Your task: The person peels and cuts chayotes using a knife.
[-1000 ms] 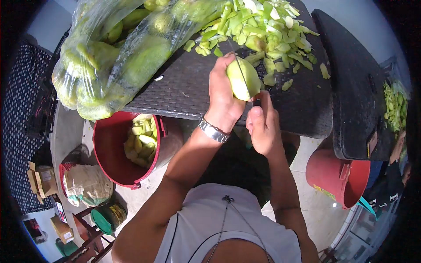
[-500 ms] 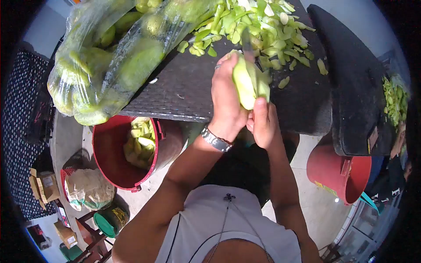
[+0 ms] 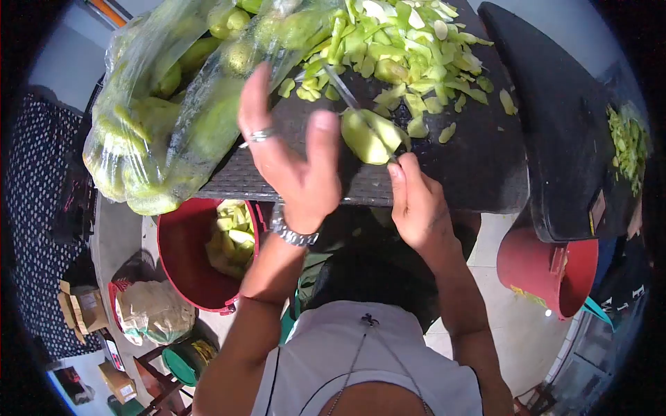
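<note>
My right hand (image 3: 420, 202) is closed round the handle of a knife (image 3: 340, 84). The blade runs through or behind a peeled pale green fruit (image 3: 366, 140), which has a split along its middle; its tip sticks out on the far side. Whether the fruit rests on the table or hangs on the blade, I cannot tell. To its left, my left hand (image 3: 302, 166) is raised with fingers spread and holds nothing. A heap of green peelings (image 3: 423, 62) lies just beyond the fruit on the dark woven table (image 3: 277, 159).
A clear plastic bag of green fruit (image 3: 159, 139) covers the table's left side. Below its edge stands a red bucket (image 3: 184, 243) containing peeled pieces. Another red bucket (image 3: 534, 267) is at right, under a second dark table (image 3: 555, 139) bearing more peelings (image 3: 626, 149).
My left hand has let go of the peeled fruit and moved left, its fingers opening. The knife and fruit have shifted slightly left, and the fruit's split face now shows.
</note>
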`<state>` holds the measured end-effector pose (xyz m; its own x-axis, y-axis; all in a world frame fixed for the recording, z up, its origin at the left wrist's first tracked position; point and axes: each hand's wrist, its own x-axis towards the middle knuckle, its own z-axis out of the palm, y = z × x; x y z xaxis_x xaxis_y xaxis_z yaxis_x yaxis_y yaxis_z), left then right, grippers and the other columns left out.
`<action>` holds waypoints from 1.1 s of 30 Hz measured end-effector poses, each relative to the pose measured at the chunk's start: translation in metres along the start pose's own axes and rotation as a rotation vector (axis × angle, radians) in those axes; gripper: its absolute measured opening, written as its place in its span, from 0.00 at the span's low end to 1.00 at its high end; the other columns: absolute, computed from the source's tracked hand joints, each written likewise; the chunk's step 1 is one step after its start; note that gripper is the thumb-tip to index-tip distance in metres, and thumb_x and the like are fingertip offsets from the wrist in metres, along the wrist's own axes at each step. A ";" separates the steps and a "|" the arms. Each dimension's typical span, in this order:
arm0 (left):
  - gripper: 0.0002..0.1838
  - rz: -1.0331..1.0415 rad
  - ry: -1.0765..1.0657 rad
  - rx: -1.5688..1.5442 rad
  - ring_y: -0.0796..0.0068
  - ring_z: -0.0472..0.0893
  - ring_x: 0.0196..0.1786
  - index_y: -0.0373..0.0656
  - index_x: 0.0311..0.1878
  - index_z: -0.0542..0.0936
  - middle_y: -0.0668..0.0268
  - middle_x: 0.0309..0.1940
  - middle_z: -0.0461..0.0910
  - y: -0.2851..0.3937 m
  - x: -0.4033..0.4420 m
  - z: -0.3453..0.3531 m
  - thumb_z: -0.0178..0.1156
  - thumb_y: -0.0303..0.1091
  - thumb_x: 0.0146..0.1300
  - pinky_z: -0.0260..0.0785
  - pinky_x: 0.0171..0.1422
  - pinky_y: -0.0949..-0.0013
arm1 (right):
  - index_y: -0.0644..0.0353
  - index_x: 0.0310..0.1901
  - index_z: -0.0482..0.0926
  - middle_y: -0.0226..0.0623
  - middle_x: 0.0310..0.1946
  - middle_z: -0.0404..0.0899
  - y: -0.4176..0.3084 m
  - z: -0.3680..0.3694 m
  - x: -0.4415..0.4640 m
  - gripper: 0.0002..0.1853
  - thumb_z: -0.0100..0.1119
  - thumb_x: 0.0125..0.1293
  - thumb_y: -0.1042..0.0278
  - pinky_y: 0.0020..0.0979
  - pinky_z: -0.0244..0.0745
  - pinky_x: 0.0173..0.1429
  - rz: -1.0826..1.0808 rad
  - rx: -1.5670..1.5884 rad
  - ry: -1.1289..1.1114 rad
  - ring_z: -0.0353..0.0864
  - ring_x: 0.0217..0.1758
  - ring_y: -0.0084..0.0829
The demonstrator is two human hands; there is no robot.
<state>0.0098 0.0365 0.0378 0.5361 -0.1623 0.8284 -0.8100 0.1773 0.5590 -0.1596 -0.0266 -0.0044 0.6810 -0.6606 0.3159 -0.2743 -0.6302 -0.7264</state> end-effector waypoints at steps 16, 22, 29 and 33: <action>0.17 0.685 -0.774 0.032 0.61 0.83 0.53 0.43 0.42 0.88 0.64 0.50 0.87 -0.065 0.029 0.066 0.61 0.46 0.65 0.65 0.74 0.47 | 0.66 0.50 0.71 0.59 0.26 0.79 0.004 -0.008 0.005 0.07 0.53 0.78 0.72 0.55 0.72 0.34 0.074 -0.181 -0.004 0.81 0.33 0.64; 0.20 0.621 -0.758 0.061 0.60 0.83 0.52 0.43 0.44 0.88 0.62 0.50 0.87 -0.069 0.016 0.052 0.62 0.49 0.61 0.63 0.74 0.47 | 0.59 0.53 0.75 0.46 0.23 0.77 -0.002 -0.013 -0.002 0.10 0.59 0.75 0.67 0.47 0.78 0.29 0.022 -0.428 -0.048 0.85 0.26 0.49; 0.22 0.523 -0.786 0.066 0.57 0.83 0.54 0.42 0.44 0.87 0.60 0.54 0.86 -0.065 0.006 0.045 0.62 0.53 0.64 0.60 0.77 0.43 | 0.58 0.59 0.77 0.29 0.23 0.68 0.007 -0.012 -0.016 0.18 0.65 0.73 0.62 0.29 0.74 0.28 -0.371 -1.024 0.215 0.76 0.22 0.27; 0.25 0.466 -0.830 0.096 0.52 0.82 0.56 0.40 0.47 0.86 0.57 0.57 0.85 -0.062 0.005 0.040 0.58 0.54 0.67 0.57 0.79 0.40 | 0.64 0.60 0.74 0.35 0.22 0.71 0.005 -0.015 -0.015 0.19 0.64 0.74 0.66 0.33 0.78 0.33 -0.329 -0.800 0.143 0.78 0.24 0.33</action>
<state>0.0528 -0.0136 0.0059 -0.1548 -0.7384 0.6564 -0.9352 0.3238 0.1437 -0.1812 -0.0262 -0.0037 0.7326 -0.4061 0.5462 -0.5095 -0.8593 0.0444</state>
